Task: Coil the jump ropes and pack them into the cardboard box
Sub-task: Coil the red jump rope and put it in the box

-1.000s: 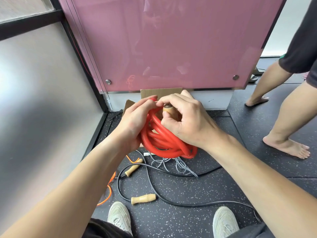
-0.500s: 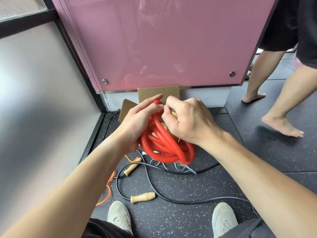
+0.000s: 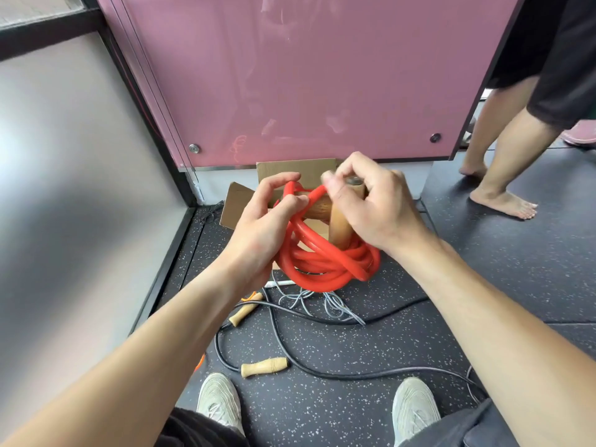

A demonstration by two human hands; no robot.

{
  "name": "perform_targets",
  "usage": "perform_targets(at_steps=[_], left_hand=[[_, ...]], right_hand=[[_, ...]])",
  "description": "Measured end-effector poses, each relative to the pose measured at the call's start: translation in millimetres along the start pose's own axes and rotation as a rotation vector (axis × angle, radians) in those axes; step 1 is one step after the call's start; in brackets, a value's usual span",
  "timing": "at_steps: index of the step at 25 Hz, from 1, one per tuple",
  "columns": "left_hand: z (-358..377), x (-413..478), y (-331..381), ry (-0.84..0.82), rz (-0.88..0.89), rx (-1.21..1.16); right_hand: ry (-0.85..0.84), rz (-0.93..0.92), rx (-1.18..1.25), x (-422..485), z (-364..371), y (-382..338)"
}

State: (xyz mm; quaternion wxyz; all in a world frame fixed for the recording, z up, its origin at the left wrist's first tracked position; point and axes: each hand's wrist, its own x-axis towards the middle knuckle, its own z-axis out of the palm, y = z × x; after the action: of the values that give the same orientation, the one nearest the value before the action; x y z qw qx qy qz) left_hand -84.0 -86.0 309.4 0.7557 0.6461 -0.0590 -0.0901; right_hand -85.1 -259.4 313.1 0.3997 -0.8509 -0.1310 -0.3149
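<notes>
I hold a coiled red jump rope point(image 3: 325, 262) in the air in front of the cardboard box point(image 3: 238, 204), whose flaps stand open against the pink panel. My left hand point(image 3: 267, 227) grips the loops at the coil's left side. My right hand point(image 3: 374, 204) pinches an upright wooden handle point(image 3: 342, 227) of this rope near its top end. A second wooden handle point(image 3: 317, 209) lies crosswise between my hands. On the floor below lie a black jump rope point(image 3: 322, 372) with two wooden handles point(image 3: 264, 366), a thin grey rope point(image 3: 335, 306) and an orange rope point(image 3: 200, 362).
A pink glass panel point(image 3: 322, 75) rises right behind the box, with a frosted wall point(image 3: 64, 204) to the left. Another person's bare legs point(image 3: 503, 175) stand at the right on the dark speckled mat. My two shoes point(image 3: 219, 404) are at the bottom edge.
My right hand has lifted and drawn the upright wooden handle out above the red coil, so both handles now show. The other person stepped further right.
</notes>
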Motion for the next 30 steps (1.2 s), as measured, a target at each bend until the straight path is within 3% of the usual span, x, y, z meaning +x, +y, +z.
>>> perform_targets(at_steps=[3,6,8,9,11,13,16,19,25,30], left_hand=[[-1.7,0.7,2.6,0.026,-0.055,-0.076],[-8.0,1.0,2.8,0.001,-0.112,-0.138],[-11.7,0.7,2.7,0.005,-0.109,-0.166],[-14.0,2.2,2.4,0.013,-0.110,-0.179],[-19.2,6.2,2.1,0.026,-0.115,-0.191],[-23.7,11.1,0.5,0.049,-0.097,-0.189],[-30.3,16.8,-4.0,0.045,-0.102,-0.169],[-42.6,24.6,-12.9,-0.031,-0.237,-0.119],[-57.7,18.6,-25.5,-0.030,-0.636,0.104],[-72.2,18.4,-49.0,-0.047,-0.704,0.175]], right_hand=[[-0.190,-0.017,0.099,-1.2,3.2,-2.0],[-0.095,-0.025,0.044,-0.9,-4.0,9.5],[-0.049,0.280,0.127,-2.9,-10.0,6.8],[-0.104,0.495,0.249,-3.3,-13.3,3.3],[-0.432,0.848,0.628,-6.2,-17.9,-1.6],[-0.628,0.957,0.843,-9.9,-18.8,-4.3],[-0.527,0.938,0.793,-12.6,-6.3,1.1],[-0.448,0.946,0.738,-11.3,4.0,5.9],[-0.612,1.124,0.580,-22.4,18.5,10.8],[-0.687,1.151,0.476,-24.5,40.9,22.4]])
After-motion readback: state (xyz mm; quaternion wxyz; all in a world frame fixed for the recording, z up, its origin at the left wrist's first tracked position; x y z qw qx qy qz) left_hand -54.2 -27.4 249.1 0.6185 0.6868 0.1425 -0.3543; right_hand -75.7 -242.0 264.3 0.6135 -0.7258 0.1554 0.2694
